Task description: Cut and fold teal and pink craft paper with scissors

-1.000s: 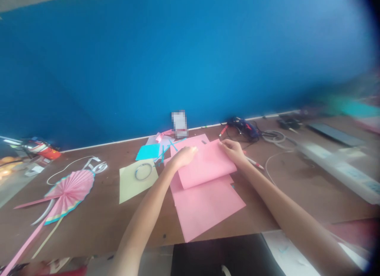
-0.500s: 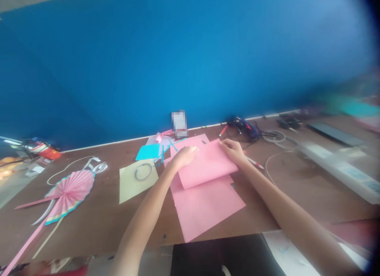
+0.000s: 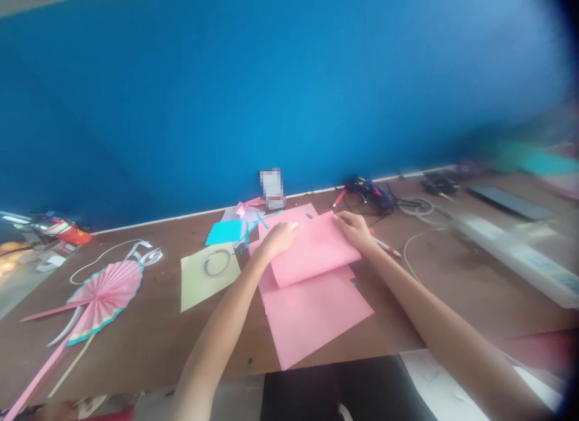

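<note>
A pink sheet of paper (image 3: 312, 255) is bent over between my hands, its lower edge curved up off the pink paper (image 3: 316, 321) beneath. My left hand (image 3: 283, 235) is closed at its far left edge, thumb and fingers together. At the far right corner, my right hand (image 3: 353, 227) pinches the same sheet between thumb and fingers. Left of my left forearm lies a pale yellow sheet (image 3: 192, 285) with a thin ring (image 3: 207, 264) on it. Blue paper strips (image 3: 248, 231) and a bright blue paper piece (image 3: 224, 233) lie just beyond.
A pleated pink paper fan (image 3: 113, 291) with long strips lies at the left. Against the blue wall (image 3: 289, 95) leans a blurred-out small card-like item (image 3: 272, 189). Cables (image 3: 375, 195), a red-and-white pen (image 3: 386, 247), a white power strip (image 3: 511, 255) and a dark flat device (image 3: 509, 202) occupy the right.
Almost nothing differs. The view has shifted very slightly; both hands keep the same hold on the bent pink sheet.
</note>
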### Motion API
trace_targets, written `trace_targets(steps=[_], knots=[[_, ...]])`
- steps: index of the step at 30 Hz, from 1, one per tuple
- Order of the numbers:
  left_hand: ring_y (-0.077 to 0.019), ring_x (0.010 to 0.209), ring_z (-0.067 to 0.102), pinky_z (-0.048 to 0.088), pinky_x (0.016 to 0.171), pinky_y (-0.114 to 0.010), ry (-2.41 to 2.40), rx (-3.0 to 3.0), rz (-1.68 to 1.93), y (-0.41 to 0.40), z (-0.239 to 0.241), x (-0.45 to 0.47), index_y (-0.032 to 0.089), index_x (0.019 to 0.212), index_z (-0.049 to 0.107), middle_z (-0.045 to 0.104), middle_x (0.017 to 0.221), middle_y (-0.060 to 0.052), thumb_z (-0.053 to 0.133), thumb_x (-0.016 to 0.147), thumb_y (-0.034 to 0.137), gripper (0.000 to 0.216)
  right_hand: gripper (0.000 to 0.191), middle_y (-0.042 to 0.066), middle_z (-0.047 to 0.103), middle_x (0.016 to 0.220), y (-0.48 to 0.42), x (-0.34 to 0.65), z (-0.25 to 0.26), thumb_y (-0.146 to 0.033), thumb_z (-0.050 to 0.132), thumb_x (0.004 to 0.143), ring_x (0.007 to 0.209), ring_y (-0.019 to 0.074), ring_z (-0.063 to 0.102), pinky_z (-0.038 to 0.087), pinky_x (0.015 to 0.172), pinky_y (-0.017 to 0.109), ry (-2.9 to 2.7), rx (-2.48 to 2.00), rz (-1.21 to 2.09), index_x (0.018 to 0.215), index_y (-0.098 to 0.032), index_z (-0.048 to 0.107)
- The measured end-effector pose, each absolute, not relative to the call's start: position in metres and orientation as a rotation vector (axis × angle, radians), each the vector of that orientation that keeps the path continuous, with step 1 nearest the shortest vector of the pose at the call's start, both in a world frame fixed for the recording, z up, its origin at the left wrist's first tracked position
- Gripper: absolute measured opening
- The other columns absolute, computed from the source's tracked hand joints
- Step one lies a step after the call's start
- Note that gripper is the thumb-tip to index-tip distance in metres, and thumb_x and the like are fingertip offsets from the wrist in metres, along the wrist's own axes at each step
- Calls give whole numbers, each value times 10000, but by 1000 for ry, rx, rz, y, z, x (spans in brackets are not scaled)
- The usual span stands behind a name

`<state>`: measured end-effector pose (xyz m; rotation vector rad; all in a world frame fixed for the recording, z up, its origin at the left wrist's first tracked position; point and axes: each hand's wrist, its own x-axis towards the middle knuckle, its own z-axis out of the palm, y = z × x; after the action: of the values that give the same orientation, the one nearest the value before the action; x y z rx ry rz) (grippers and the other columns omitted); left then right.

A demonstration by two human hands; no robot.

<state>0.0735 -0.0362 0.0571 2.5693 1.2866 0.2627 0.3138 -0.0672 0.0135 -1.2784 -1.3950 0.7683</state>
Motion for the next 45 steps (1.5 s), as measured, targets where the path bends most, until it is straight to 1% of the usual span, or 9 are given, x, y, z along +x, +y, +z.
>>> trace_targets(steps=[11, 18, 21, 26, 29, 37, 40, 42, 45], knots=[[-172, 641, 536, 315, 599, -283, 1293, 2562, 266, -36, 58, 73, 179, 751, 564, 627, 736, -62, 278, 957, 351, 392, 366, -7, 546, 614, -68, 312, 15, -551, 554, 791, 529, 125, 440, 313, 474, 247, -1387, -1255, 808, 761, -188, 594], [-179, 692, 577, 361, 649, -273, 1243, 2601, 229, -34, 55, 72, 173, 807, 568, 648, 792, -75, 289, 964, 329, 356, 340, -1, 561, 631, -70, 311, 18, -525, 556, 793, 548, 139, 468, 327, 495, 258, -1381, -1263, 815, 755, -190, 599], [-181, 697, 589, 377, 660, -275, 1258, 2601, 208, -33, 53, 72, 172, 820, 570, 653, 791, -77, 263, 972, 330, 377, 302, 19, 609, 693, -69, 309, 17, -486, 561, 795, 605, 160, 522, 376, 533, 269, -1373, -1256, 799, 792, -189, 619], [-192, 758, 613, 399, 690, -277, 1325, 2633, 155, -27, 49, 69, 159, 858, 591, 669, 855, -110, 274, 973, 309, 369, 268, 51, 671, 879, -70, 310, 20, -346, 532, 816, 776, 188, 603, 461, 691, 312, -1312, -1129, 621, 1032, -200, 596], [-205, 842, 623, 413, 742, -283, 1430, 2633, 78, -23, 49, 63, 153, 889, 607, 672, 879, -111, 306, 965, 269, 331, 229, 73, 671, 954, -71, 313, 23, -294, 494, 840, 861, 195, 609, 460, 751, 323, -1351, -1116, 488, 1013, -192, 605], [-212, 836, 625, 426, 733, -293, 1563, 2651, 67, -23, 56, 50, 154, 894, 623, 676, 920, -118, 248, 975, 328, 421, 218, 54, 667, 879, -85, 275, 37, -156, 426, 843, 862, 179, 573, 383, 784, 284, -1980, -1198, 135, 877, -179, 639], [-203, 835, 627, 426, 714, -280, 1503, 2636, 27, -22, 54, 52, 149, 910, 622, 681, 939, -114, 246, 974, 302, 410, 190, 58, 660, 772, -92, 247, 44, -187, 449, 828, 732, 173, 568, 342, 681, 277, -2260, -1369, 39, 776, -170, 631], [-199, 843, 626, 428, 714, -276, 1434, 2654, -4, -20, 51, 53, 145, 913, 619, 683, 951, -112, 254, 971, 269, 390, 242, 70, 661, 724, -93, 230, 45, -233, 442, 845, 681, 177, 572, 321, 646, 285, -2425, -1449, 5, 701, -163, 624], [-192, 852, 619, 434, 745, -274, 1412, 2658, -11, -15, 45, 53, 141, 917, 619, 683, 963, -109, 287, 953, 205, 340, 288, 97, 693, 816, -87, 213, 44, -213, 395, 865, 703, 191, 603, 309, 612, 285, -2523, -1546, 2, 770, -157, 661]])
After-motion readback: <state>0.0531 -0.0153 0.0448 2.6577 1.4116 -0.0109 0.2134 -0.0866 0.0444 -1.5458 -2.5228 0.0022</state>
